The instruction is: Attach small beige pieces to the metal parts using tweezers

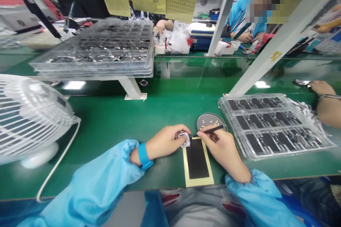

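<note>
a small white part [184, 139] is being gripped between the closed fingers [179, 129] of the left hand [165, 142], at the top left corner of a black pad [197, 161] with a yellow border, which is lying flat on the green table [114, 124]. a thin dark tool [214, 129] is being pinched in the closed fingers of the right hand [221, 145], just right of the part; whether tool and part are touching cannot be told. a round mesh dish [206, 120] is being partly covered by the right fingertips. clear trays [271, 126] of dark pieces are being overlapped to the right, where a co-worker's hand [322, 88] is being rested. a white fan [29, 113] is being stood at the left, and a stack of trays [101, 46] is being carried on a raised shelf behind.
</note>
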Available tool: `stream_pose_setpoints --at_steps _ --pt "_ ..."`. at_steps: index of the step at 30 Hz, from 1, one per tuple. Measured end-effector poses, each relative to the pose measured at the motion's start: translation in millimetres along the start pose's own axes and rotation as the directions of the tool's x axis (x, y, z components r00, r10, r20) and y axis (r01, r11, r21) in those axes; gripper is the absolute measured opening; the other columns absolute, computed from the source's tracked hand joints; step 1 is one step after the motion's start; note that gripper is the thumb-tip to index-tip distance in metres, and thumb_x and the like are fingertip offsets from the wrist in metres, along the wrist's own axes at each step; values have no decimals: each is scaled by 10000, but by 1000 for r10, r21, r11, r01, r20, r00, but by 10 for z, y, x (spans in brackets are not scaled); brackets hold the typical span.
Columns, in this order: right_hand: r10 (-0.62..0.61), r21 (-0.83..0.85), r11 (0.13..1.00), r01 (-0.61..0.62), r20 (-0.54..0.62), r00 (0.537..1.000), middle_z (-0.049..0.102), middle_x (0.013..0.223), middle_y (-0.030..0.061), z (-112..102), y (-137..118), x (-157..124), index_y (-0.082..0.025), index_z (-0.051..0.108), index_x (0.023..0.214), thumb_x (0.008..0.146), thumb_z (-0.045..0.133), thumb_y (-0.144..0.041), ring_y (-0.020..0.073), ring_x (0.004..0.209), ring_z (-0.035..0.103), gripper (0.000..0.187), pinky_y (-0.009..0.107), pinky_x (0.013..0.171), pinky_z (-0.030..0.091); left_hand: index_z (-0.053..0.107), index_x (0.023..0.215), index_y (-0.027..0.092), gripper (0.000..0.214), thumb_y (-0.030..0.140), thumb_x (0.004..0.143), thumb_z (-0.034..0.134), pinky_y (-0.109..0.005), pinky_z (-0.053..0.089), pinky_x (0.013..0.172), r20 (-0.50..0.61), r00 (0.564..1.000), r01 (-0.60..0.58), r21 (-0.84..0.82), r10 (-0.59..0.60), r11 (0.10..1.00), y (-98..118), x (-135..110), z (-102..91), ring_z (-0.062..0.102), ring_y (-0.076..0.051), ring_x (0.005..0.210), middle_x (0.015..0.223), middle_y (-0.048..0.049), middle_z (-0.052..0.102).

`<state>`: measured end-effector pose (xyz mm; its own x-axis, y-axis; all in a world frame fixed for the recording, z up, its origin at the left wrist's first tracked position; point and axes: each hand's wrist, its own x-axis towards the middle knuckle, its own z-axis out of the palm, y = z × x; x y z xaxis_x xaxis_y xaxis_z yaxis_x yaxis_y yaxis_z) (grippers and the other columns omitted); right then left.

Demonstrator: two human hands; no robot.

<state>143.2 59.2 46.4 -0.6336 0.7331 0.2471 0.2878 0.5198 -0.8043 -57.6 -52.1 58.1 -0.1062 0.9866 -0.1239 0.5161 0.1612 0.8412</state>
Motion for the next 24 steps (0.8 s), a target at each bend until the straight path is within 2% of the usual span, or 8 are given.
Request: stream_pose_setpoints --at_steps 5,9,11,14,18,24 --pt "105 93 990 -105 8 994 722 840 34 -11 41 -53 -192 732 935 902 682 -404 134 607 595 220 256 563 465 712 1134 300 290 282 907 531 -251 384 590 18 1000 10 1 -10 1000 -16 2 18 567 -142 641 862 32 721" --pt "167 252 957 -146 -61 984 732 892 73 -42 21 -102 -169 713 926 879 711 -420 174 718 664 255 280 650 538 685 1148 285 302 251 881 548 -249 387 586 -8 1000 25 8 -25 1000 -4 -4 34 576 -142 636 821 37 715" --pt "117 256 962 -90 -94 989 735 911 68 -49 -20 -112 -183 722 910 879 721 -382 181 772 685 201 293 713 561 672 1120 258 273 247 871 562 -250 411 616 -22 999 31 -21 -31 999 2 -5 42 613 -148 679 847 28 723" --pt "-38 168 984 55 -105 994 742 918 53 -37 -86 -116 -212 743 895 885 721 -308 189 855 704 99 301 770 575 673 1081 240 233 267 875 567 -250 428 628 -31 999 31 -64 -33 997 -4 -1 58 638 -153 715 883 14 733" --pt "-175 108 977 186 -100 979 750 912 45 1 -111 -119 -219 743 929 885 726 -262 182 840 715 64 284 708 594 695 1073 248 239 283 875 565 -248 411 588 -32 999 39 -52 -41 998 -30 3 75 615 -146 656 828 10 729" --pt "-224 95 968 233 -102 969 748 900 14 38 -62 -110 -225 739 938 869 745 -205 140 810 710 72 236 691 586 722 1078 262 259 303 874 568 -247 372 557 -40 997 63 -13 -64 998 -38 -6 72 558 -133 583 703 20 683"
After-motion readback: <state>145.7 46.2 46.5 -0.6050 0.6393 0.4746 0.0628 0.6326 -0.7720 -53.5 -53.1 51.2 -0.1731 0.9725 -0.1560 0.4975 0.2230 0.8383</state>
